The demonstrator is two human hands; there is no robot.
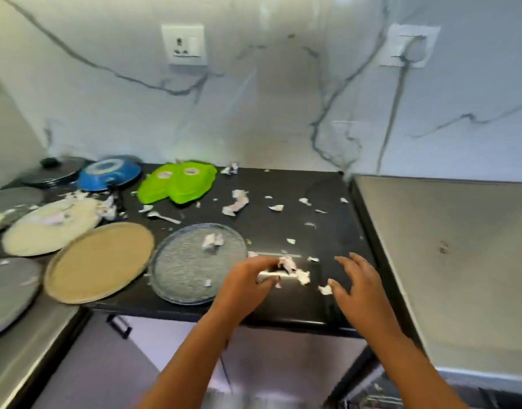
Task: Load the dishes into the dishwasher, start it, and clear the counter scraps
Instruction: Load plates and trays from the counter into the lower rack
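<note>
Head view shows your left hand (248, 278) low over the front of the black counter (283, 222), its fingers (267, 262) curled round a crumpled white scrap (286, 264). The blur there hides how firmly you grip it. Your right hand (357, 281) is just beside it on the right, fingers spread apart and relaxed, holding nothing. A small scrap (325, 289) lies just beside your right thumb, and I cannot tell whether the two touch.

More loose scraps (236, 203) are scattered across the counter behind your hands. Left of your left hand sits a round glass plate (189, 270) with a crumpled piece (212, 242) lying on it. A tan plate (100, 261) lies next to the glass plate, its rim near or touching it. Behind the tan plate is a cream plate (47, 228) with scraps on its far edge. A grey plate (9, 293) lies at the far left.

Along the wall you have a dark lid (53, 169), an upturned blue bowl (109, 175) and two green dishes (177, 184) side by side. A white spoon (162, 216) lies flat between the green dishes and the glass plate. A steel top (445, 261) adjoins the counter on your right, and a wall socket (184, 44) is set in the marble wall above.
</note>
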